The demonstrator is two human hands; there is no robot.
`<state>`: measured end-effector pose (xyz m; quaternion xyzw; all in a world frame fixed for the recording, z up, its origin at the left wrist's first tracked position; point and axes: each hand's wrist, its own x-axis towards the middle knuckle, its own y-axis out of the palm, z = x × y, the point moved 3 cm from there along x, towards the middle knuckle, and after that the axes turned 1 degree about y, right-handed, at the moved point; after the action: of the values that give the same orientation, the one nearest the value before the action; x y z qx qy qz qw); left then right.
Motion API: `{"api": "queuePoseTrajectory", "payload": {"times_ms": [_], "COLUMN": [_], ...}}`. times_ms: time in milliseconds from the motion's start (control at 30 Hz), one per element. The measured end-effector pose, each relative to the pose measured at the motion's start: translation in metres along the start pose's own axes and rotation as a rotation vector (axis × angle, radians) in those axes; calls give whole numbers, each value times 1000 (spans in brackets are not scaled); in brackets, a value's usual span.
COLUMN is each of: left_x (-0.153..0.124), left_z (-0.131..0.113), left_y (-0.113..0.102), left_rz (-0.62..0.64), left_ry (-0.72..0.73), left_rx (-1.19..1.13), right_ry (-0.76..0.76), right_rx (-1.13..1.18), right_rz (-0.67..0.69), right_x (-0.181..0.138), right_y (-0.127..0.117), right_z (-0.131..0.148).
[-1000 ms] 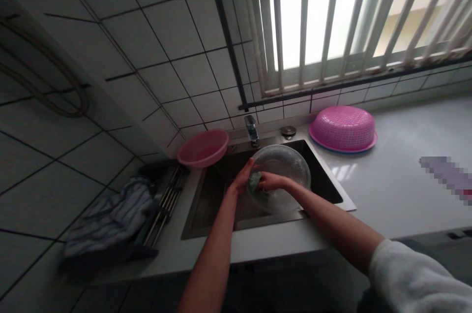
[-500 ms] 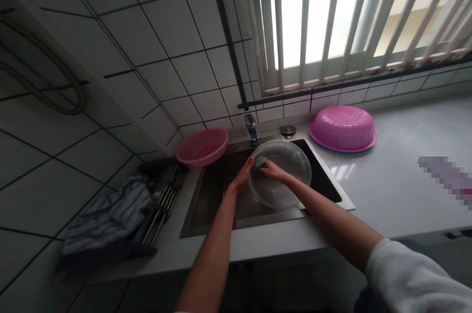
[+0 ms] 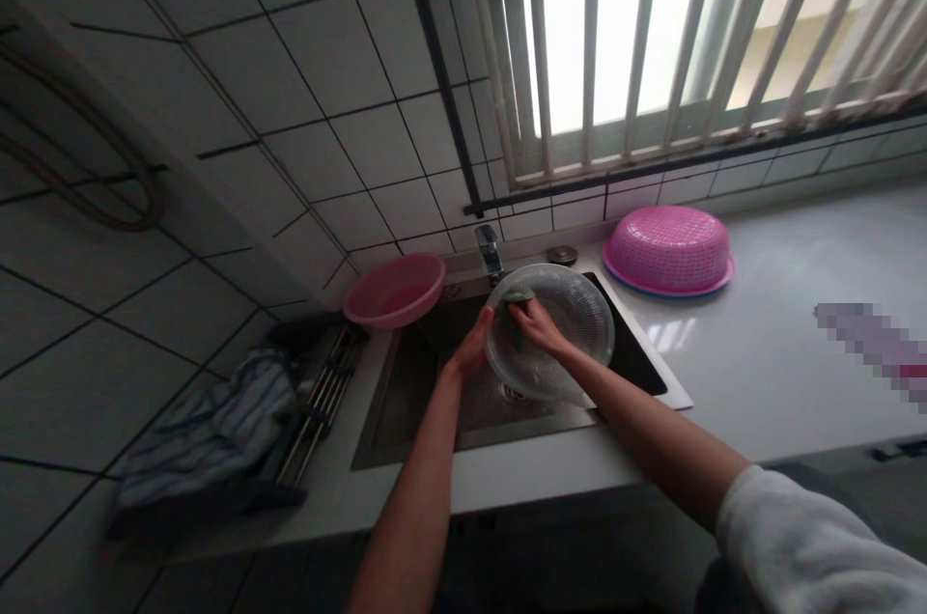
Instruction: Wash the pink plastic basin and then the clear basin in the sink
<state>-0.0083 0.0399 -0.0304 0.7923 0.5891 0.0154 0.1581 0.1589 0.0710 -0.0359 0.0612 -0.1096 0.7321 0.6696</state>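
A clear ribbed glass bowl (image 3: 572, 334) is tilted over the steel sink (image 3: 427, 402). My left hand (image 3: 472, 351) grips its left rim from behind, fingers curled round the edge. My right hand (image 3: 534, 322) presses a greenish-grey scrubbing cloth (image 3: 516, 297) against the bowl's inside near the upper left rim. The faucet (image 3: 491, 252) stands just behind the bowl. The sink's drain shows below the bowl.
A pink basin (image 3: 395, 290) sits at the sink's back left corner. An upturned pink colander (image 3: 667, 248) lies on the white counter (image 3: 768, 363) to the right. A striped cloth (image 3: 210, 426) lies on a drying rack (image 3: 319, 397) at the left. Barred window behind.
My right hand with the cloth has moved up the bowl's inside, from the lower left part towards the upper rim. The bowl has tipped slightly; the left hand has kept its hold.
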Motion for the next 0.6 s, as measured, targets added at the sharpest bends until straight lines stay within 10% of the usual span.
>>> {"api": "queuePoseTrajectory", "payload": {"times_ms": [200, 467, 600], "left_x": [0, -2, -2], "left_z": [-1, 0, 2], "left_y": [-7, 1, 0], "left_rz": [-128, -10, 15], "left_ry": [-28, -29, -45], "left_rx": [8, -28, -24], "right_ry": [103, 75, 25], "right_rx": [1, 124, 166], "right_rz": [593, -260, -27], "right_x": [-18, 7, 2], "right_y": [29, -12, -8], "right_z": [-17, -9, 3]}}
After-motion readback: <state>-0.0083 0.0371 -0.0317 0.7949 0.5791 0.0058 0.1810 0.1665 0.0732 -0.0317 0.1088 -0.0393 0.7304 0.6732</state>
